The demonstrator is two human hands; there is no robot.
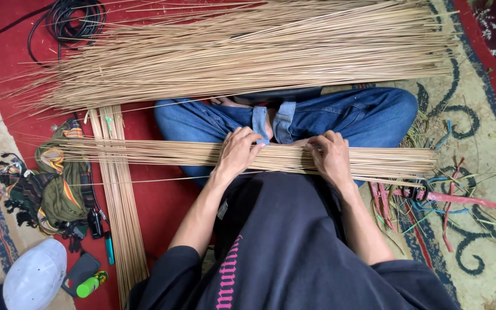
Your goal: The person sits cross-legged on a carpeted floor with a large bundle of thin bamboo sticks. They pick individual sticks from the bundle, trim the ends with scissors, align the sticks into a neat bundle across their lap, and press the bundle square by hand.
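Note:
A flat row of thin tan sticks lies across my crossed legs in blue jeans. My left hand rests on top of these sticks with fingers curled over their far edge. My right hand presses on the same row a little to the right, fingers bent over it. A much larger pile of long tan sticks is spread on the floor beyond my knees.
A narrow bundle of sticks runs lengthwise at my left. Beside it lie a patterned cloth bag, a white cap, a phone and a green lighter. A black cable coils at the far left. Coloured strips litter the carpet at right.

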